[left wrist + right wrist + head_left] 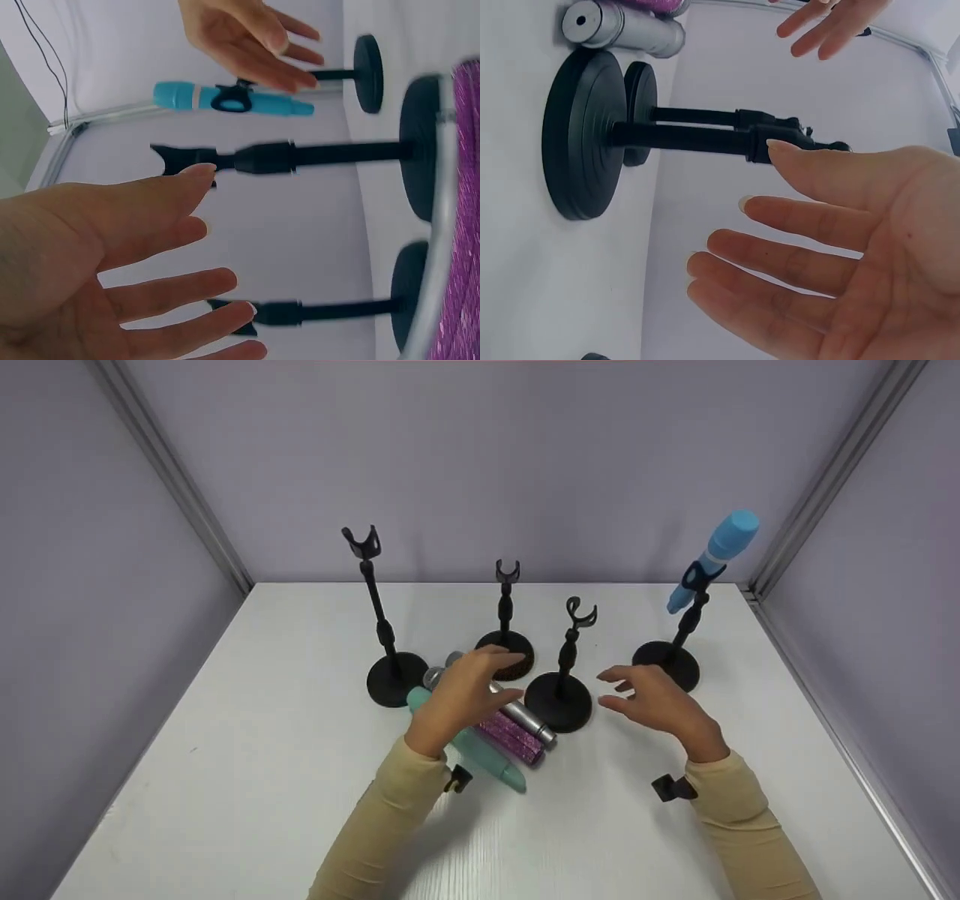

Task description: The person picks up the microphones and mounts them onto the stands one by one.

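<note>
1. As the head view has it, the left hand [465, 688] is over three mics lying side by side on the table [247, 750], fingers loosely extended. The green mic [487, 759], purple mic [516, 739] and silver mic [532, 723] slant toward 4 o'clock, purple in the middle. From this hand, the left stand [384, 634] has its base at 9 o'clock, the back stand [506, 607] between 1 and 2.
2. Also from the head, the right hand [656, 697] is in the air, fingers loosely bent, grasping nothing. The front stand [559, 705] has its base at this hand's 9 o'clock; the right stand [690, 622], holding the blue mic [727, 540], has its base near 12.
3. From the left wrist, the left hand fills 8 o'clock, fingers parted and grasping nothing; the purple and silver mics line the 3 o'clock edge.
4. From the right wrist, the right hand spreads at 4 o'clock, the silver mic's end at 11.
</note>
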Demonstrator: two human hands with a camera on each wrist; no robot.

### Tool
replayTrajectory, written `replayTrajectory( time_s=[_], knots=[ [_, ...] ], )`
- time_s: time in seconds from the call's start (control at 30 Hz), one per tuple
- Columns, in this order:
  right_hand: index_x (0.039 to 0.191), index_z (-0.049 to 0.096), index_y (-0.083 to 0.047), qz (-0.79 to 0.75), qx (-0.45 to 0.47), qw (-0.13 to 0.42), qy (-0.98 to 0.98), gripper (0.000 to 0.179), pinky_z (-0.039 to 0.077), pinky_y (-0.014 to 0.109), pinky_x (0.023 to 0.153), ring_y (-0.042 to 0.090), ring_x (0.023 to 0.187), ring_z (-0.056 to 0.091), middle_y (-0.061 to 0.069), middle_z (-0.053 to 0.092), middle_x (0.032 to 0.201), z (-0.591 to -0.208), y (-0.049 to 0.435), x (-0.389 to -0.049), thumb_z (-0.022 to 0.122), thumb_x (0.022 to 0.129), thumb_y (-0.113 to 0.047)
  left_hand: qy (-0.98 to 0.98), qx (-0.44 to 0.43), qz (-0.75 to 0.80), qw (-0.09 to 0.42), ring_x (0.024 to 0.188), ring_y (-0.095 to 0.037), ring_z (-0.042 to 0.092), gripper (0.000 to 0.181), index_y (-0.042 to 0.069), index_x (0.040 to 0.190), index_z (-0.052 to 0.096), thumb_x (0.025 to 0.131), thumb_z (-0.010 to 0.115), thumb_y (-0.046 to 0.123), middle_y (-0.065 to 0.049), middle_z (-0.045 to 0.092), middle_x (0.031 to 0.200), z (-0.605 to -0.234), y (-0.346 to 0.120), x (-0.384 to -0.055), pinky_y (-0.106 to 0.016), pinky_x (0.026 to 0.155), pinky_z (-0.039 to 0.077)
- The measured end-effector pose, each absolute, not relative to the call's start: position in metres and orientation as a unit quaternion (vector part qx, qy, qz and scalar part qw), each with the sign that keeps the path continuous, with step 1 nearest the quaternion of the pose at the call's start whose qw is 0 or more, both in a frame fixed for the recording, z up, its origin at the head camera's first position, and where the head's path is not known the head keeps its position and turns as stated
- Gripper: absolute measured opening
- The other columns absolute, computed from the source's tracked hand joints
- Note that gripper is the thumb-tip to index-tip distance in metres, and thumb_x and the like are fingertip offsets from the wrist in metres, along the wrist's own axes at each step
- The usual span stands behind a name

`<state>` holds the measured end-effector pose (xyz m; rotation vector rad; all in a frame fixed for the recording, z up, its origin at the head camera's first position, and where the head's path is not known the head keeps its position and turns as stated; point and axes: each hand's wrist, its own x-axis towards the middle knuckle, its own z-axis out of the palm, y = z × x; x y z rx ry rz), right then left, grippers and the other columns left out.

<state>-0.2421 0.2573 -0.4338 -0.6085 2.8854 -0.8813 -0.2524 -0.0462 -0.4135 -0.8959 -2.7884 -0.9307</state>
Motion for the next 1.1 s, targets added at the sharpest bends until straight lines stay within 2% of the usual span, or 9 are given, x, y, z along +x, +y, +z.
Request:
replayTrajectory(
  time_s=[0.3,0.53,0.77,0.93,1.1],
  knots=[
    [0.129,0.066,0.006,-0.296,-0.221,0.068,0.927,0.037,0.057,0.054,0.095,0.043,0.113,0.070,0.026,0.069,0.129,-0.436,0.230,-0.239,0.071,0.097,-0.014,-0.929,-0.235,-0.283,0.040,0.122,-0.036,0.067,0.053,0.007,0.136,0.067,0.087,0.084,0.019,-0.017,0.065,0.139,-0.422,-0.086,-0.253,-0.048,0.097,0.058],
    [0.125,0.068,0.005,-0.300,-0.252,0.077,0.917,0.035,0.059,0.048,0.093,0.034,0.107,0.073,0.023,0.072,0.123,-0.433,0.203,-0.238,0.072,0.095,-0.012,-0.940,-0.211,-0.263,0.048,0.117,-0.036,0.069,0.052,0.016,0.135,0.069,0.086,0.084,0.024,-0.017,0.068,0.135,-0.429,-0.116,-0.256,-0.055,0.092,0.059],
    [0.118,0.072,0.004,-0.307,-0.292,0.072,0.903,0.028,0.061,0.043,0.088,0.030,0.100,0.076,0.021,0.075,0.113,-0.435,0.177,-0.240,0.074,0.094,-0.009,-0.949,-0.173,-0.263,0.035,0.129,-0.041,0.061,0.054,0.004,0.136,0.066,0.087,0.083,0.020,-0.022,0.065,0.139,-0.435,-0.145,-0.259,-0.056,0.108,0.049],
    [0.114,0.074,0.003,-0.289,-0.314,0.051,0.903,0.026,0.060,0.039,0.078,0.027,0.088,0.074,0.019,0.077,0.102,-0.440,0.154,-0.245,0.076,0.091,-0.009,-0.952,-0.145,-0.270,0.019,0.131,-0.042,0.059,0.052,0.004,0.137,0.065,0.090,0.080,0.020,-0.021,0.063,0.142,-0.441,-0.161,-0.262,-0.059,0.106,0.049],
    [0.118,0.073,0.003,-0.265,-0.309,0.058,0.912,0.032,0.059,0.040,0.077,0.031,0.090,0.072,0.019,0.076,0.106,-0.446,0.130,-0.249,0.077,0.091,-0.013,-0.953,-0.130,-0.274,0.000,0.135,-0.044,0.056,0.054,0.004,0.140,0.062,0.092,0.078,0.021,-0.023,0.060,0.145,-0.443,-0.173,-0.265,-0.061,0.109,0.046]
  ],
)
